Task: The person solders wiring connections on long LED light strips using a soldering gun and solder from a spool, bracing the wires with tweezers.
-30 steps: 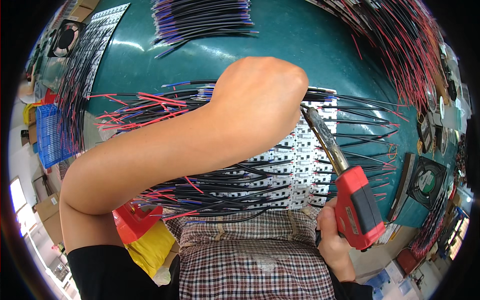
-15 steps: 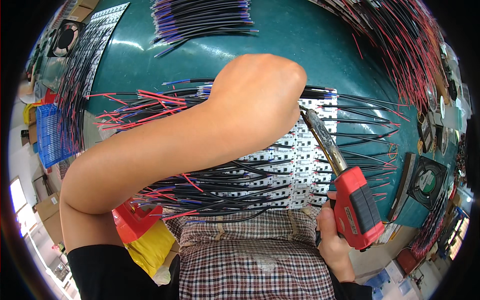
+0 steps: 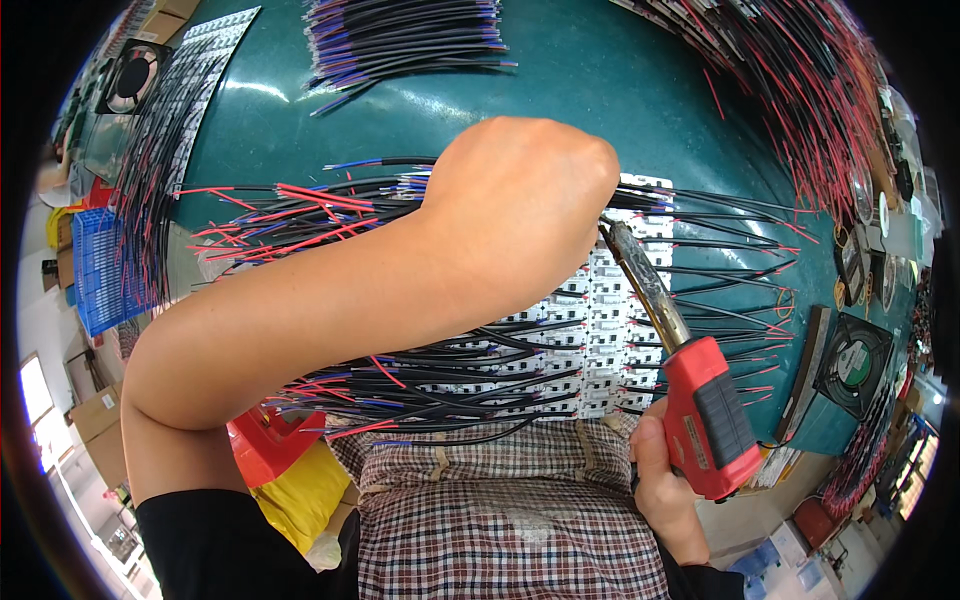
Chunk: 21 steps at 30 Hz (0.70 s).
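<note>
Bent over the white circuit board panel (image 3: 605, 355), my left hand (image 3: 525, 205) is closed with its fingers curled under. What it pinches is hidden beneath the hand and wrist. My right hand (image 3: 665, 490) grips a red and black soldering gun (image 3: 708, 415) from below, thumb along its side. The gun's dark metal barrel slants up and left, its tip close beside my left hand at the panel's upper part. Black-sleeved wires (image 3: 450, 370) with red and blue ends lie across the panel, and more wires (image 3: 735, 240) stick out from its right side.
A wire bundle (image 3: 405, 45) lies at the back of the green table (image 3: 570, 70). Wired panels (image 3: 205, 90) stand at the far left, with a heap of red and black wires (image 3: 810, 110) at the far right. Fans (image 3: 855, 365) sit at both sides. A blue basket (image 3: 98, 270) is left.
My left hand has shifted slightly down and to the right. The soldering gun's body has moved a little left, its tip staying near my left hand.
</note>
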Each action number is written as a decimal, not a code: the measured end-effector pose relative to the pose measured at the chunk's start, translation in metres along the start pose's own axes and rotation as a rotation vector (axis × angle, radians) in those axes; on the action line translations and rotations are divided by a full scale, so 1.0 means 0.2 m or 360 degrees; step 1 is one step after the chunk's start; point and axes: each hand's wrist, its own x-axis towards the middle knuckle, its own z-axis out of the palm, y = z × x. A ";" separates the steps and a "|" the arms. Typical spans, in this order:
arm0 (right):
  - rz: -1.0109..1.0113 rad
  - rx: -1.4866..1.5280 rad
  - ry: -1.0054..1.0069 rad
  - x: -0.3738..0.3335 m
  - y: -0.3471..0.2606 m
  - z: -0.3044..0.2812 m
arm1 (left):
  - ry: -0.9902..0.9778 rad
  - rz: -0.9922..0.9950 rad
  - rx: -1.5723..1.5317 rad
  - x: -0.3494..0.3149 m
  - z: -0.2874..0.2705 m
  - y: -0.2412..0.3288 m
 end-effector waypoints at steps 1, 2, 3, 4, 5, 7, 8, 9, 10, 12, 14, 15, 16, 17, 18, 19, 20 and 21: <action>0.0000 0.0000 0.0003 0.00 0.00 0.01 | -0.0001 0.0009 -0.0002 0.00 0.00 0.00; -0.0136 -0.0018 0.0089 0.01 0.01 0.03 | 0.0000 0.0012 -0.0003 0.01 0.00 0.00; -0.0277 -0.0031 0.0167 0.01 0.01 0.04 | -0.0030 -0.0011 0.0018 0.01 0.00 0.00; -0.0283 -0.0028 0.0163 0.00 0.01 0.04 | -0.0060 -0.0035 0.0039 0.01 -0.01 0.01; -0.0322 -0.0062 0.0201 0.00 0.01 0.03 | -0.0059 -0.0040 0.0044 0.00 -0.01 0.01; -0.0347 -0.0105 0.0253 -0.01 0.01 0.03 | -0.0025 -0.0032 0.0039 0.01 0.00 0.00; -0.0269 0.0003 0.0283 -0.01 0.00 0.03 | -0.0025 -0.0027 0.0035 0.01 0.00 -0.01; -0.0196 0.0119 0.0308 -0.01 0.00 0.03 | -0.0020 -0.0016 0.0031 0.01 0.00 -0.01; -0.0198 0.0123 0.0308 -0.01 0.02 0.03 | -0.0014 -0.0004 0.0027 0.01 0.00 -0.01; -0.0391 0.0049 0.0290 -0.01 0.09 0.02 | -0.0027 0.0007 -0.0004 0.02 -0.01 -0.01; -0.0256 0.0175 0.0358 -0.02 0.03 0.04 | -0.0040 0.0020 -0.0038 0.02 -0.02 0.00; -0.0121 0.0299 0.0421 -0.02 0.00 0.05 | -0.0107 -0.0059 -0.0101 0.02 -0.06 0.01; -0.0121 0.0300 0.0422 -0.02 -0.01 0.05 | -0.0176 -0.0139 -0.0163 0.02 -0.07 0.03; -0.0125 0.0338 0.0415 -0.02 -0.01 0.05 | -0.0176 -0.0138 -0.0162 0.02 -0.07 0.01; -0.0131 0.0377 0.0409 -0.02 -0.02 0.05 | -0.0170 -0.0119 -0.0208 0.02 -0.08 -0.01; -0.0132 0.0379 0.0410 -0.02 -0.01 0.05 | -0.0164 -0.0099 -0.0253 0.01 -0.08 -0.02; -0.0174 0.0373 0.0407 -0.02 0.01 0.05 | -0.0164 -0.0099 -0.0250 0.01 -0.09 -0.02; -0.0213 0.0365 0.0407 -0.02 0.02 0.04 | -0.0145 -0.0083 -0.0227 0.01 -0.10 -0.02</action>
